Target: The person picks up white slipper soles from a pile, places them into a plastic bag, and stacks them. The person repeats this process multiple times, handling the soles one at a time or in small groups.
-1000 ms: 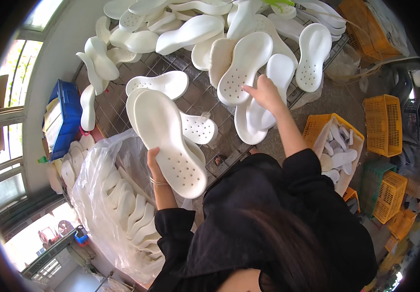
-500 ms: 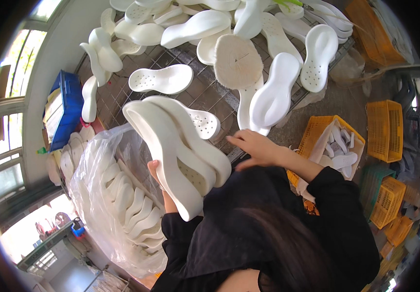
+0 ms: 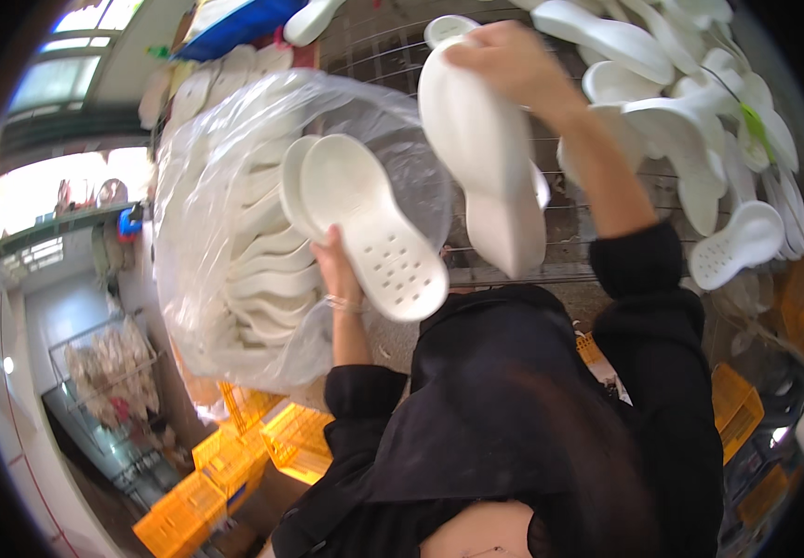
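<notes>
Biggest thing first: the clear plastic bag (image 3: 225, 232) fills the nine o'clock side, stuffed with stacked white soles, and it sits against the wire rack (image 3: 569, 223) running from twelve to three o'clock. Up at two o'clock, a heap of loose white soles (image 3: 700, 112) lies on that rack. Centre frame, the left hand (image 3: 339, 270) is closed around a perforated sole pair (image 3: 365, 232) right at the bag's mouth. At twelve o'clock the right hand (image 3: 504, 65) clamps a second sole pair (image 3: 486, 158), hanging toe-down above the rack
</notes>
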`<state>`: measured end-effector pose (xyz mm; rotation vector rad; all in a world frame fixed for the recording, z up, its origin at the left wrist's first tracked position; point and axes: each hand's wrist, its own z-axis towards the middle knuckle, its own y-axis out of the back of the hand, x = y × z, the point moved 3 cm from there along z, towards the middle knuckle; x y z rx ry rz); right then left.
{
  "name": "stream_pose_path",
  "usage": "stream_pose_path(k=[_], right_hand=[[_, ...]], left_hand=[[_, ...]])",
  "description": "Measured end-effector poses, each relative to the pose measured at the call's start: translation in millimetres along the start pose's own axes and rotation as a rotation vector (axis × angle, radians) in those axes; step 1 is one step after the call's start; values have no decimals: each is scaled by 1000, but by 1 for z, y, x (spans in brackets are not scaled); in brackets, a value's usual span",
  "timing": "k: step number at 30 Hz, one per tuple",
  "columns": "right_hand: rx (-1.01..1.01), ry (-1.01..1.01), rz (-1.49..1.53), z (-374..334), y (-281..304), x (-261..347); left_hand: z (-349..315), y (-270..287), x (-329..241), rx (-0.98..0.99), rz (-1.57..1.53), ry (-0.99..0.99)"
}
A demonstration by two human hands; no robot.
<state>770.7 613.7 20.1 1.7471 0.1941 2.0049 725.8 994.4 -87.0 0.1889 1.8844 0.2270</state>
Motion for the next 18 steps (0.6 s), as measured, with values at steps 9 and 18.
stream_pose_path(k=[9, 18], right_hand=[[567, -312, -99, -100, -189, -65], [400, -313, -747, -82, -291, 31]], left_hand=[[-2, 39, 32, 243, 317, -26], [-2, 49, 17, 721, 435, -284]])
